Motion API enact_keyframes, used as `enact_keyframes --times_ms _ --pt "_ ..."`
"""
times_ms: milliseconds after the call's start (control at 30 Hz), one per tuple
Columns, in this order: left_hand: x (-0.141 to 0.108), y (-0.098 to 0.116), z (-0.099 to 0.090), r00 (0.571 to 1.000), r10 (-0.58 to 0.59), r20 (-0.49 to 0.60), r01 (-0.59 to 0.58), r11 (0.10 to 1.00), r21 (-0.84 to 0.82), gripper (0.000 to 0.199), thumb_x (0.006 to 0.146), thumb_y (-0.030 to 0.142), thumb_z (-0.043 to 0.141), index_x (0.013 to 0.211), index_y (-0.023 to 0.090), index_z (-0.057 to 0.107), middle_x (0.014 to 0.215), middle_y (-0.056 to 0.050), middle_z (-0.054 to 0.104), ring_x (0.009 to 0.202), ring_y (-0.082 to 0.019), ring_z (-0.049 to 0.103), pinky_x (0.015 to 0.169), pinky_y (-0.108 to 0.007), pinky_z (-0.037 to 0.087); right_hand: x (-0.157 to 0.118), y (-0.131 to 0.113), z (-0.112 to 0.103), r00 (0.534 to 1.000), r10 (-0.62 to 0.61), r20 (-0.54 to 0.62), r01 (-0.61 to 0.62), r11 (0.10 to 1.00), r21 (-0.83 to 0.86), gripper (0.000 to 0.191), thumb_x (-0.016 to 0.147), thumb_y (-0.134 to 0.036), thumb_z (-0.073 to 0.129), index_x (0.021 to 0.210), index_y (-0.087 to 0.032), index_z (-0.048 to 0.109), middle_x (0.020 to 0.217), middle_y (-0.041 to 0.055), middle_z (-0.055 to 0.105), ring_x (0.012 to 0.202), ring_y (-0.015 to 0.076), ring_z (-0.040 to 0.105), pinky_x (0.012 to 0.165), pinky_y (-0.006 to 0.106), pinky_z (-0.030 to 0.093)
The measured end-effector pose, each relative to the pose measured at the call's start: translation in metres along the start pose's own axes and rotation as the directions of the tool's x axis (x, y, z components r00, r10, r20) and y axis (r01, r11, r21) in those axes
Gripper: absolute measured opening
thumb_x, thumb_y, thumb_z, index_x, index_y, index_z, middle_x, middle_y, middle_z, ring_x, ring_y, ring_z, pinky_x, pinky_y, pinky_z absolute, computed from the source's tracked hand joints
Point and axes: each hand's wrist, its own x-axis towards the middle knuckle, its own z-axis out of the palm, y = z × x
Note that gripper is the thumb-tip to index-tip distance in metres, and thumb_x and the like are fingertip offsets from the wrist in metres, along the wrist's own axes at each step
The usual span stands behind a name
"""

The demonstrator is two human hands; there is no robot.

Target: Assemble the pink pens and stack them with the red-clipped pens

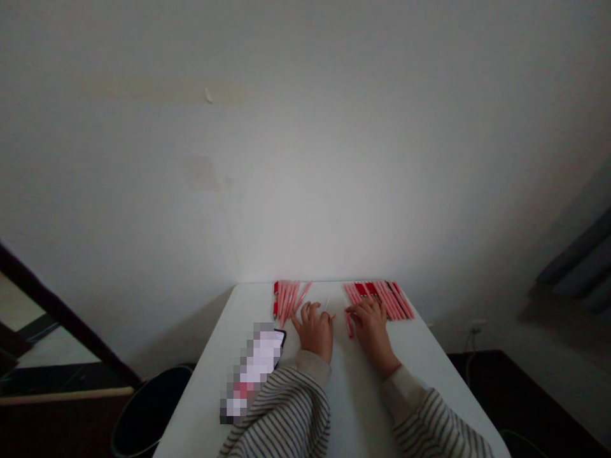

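Note:
My left hand point(315, 327) is palm down over the table with its fingers bent. A thin whitish stick point(327, 304) shows just beyond its thumb, and a small pink tip point(333, 316) pokes out beside it; what the fingers pinch is mostly hidden. To the right, my right hand point(373, 329) has its thumb and fingertips at the upper end of a short red pen part point(350, 327). One group of pink pens point(286, 299) lies beyond my left hand. Beyond my right hand lies a wider row of pink and red pens point(389, 300), partly covered by the fingers.
A phone point(260, 359), its screen blurred out, lies on the white table point(353, 407) by my left forearm. The wall point(324, 159) meets the table's far edge. A dark bin point(150, 407) stands at the left, and grey cloth point(577, 261) hangs at the right.

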Motion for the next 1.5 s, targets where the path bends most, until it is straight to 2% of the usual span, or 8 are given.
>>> enact_keyframes --times_ms 167,333,633,967,1167,1300,1500 --pt "-0.001 -0.001 -0.004 1.000 -0.027 0.000 0.027 0.996 -0.086 0.011 0.079 0.030 0.058 0.082 0.028 0.069 0.119 0.000 0.059 0.121 -0.025 0.040 0.103 -0.054 0.024 -0.002 0.000 0.002 1.000 0.000 0.025 -0.002 0.998 0.058 0.021 0.088 -0.025 0.047 0.094 -0.027 0.067 0.097 0.0039 0.066 0.107 0.0245 0.047 0.100 0.047 0.024" --pt "-0.001 -0.001 -0.006 0.999 -0.047 0.015 0.049 0.989 -0.139 0.011 0.078 0.030 0.059 0.082 0.028 0.069 0.119 0.000 0.058 0.121 -0.025 0.040 0.104 -0.053 0.023 -0.002 -0.003 0.002 1.000 -0.005 0.023 0.003 0.998 0.066 0.021 0.089 -0.024 0.047 0.094 -0.027 0.067 0.094 0.0029 0.066 0.103 0.0229 0.049 0.101 0.047 0.022" --pt "0.000 -0.001 -0.007 1.000 -0.003 0.017 0.006 0.984 -0.178 0.009 0.077 0.029 0.061 0.081 0.028 0.069 0.116 0.000 0.058 0.116 -0.022 0.043 0.105 -0.050 0.026 -0.002 -0.008 -0.001 0.999 0.000 0.032 -0.002 0.999 0.052 0.019 0.088 -0.024 0.050 0.093 -0.028 0.068 0.093 0.0016 0.066 0.102 0.0220 0.049 0.099 0.043 0.026" --pt "0.001 -0.001 -0.009 0.999 0.021 0.023 -0.015 0.970 -0.244 0.010 0.077 0.026 0.062 0.081 0.029 0.070 0.115 -0.002 0.058 0.114 -0.023 0.044 0.103 -0.053 0.026 -0.003 -0.003 0.007 1.000 -0.007 0.026 0.004 0.994 0.109 0.016 0.087 -0.026 0.052 0.090 -0.028 0.069 0.093 0.0019 0.065 0.097 0.0208 0.051 0.096 0.041 0.028" --pt "0.002 -0.002 -0.005 0.999 -0.024 0.027 0.031 0.965 -0.260 0.008 0.074 0.029 0.066 0.080 0.030 0.071 0.113 -0.001 0.059 0.114 -0.023 0.045 0.102 -0.050 0.028 -0.002 -0.006 0.009 1.000 -0.014 0.026 0.010 0.991 0.136 0.017 0.087 -0.029 0.053 0.086 -0.031 0.070 0.088 0.0013 0.066 0.094 0.0206 0.052 0.095 0.040 0.029" --pt "0.002 -0.002 -0.005 0.997 -0.063 0.044 0.072 0.967 -0.245 0.009 0.074 0.033 0.066 0.080 0.030 0.072 0.116 -0.001 0.059 0.116 -0.025 0.043 0.102 -0.053 0.025 -0.002 -0.005 0.009 1.000 -0.008 0.030 0.003 0.989 0.148 0.016 0.086 -0.029 0.054 0.084 -0.030 0.070 0.086 0.0005 0.067 0.094 0.0207 0.052 0.093 0.040 0.029" --pt "0.002 -0.002 -0.006 0.998 -0.046 0.042 0.055 0.967 -0.249 0.008 0.074 0.033 0.066 0.077 0.031 0.072 0.117 -0.001 0.059 0.117 -0.026 0.042 0.102 -0.053 0.024 -0.002 -0.001 0.012 1.000 -0.014 0.012 0.012 0.983 0.183 0.015 0.086 -0.029 0.054 0.090 -0.028 0.069 0.088 0.0009 0.068 0.094 0.0208 0.053 0.092 0.039 0.032"
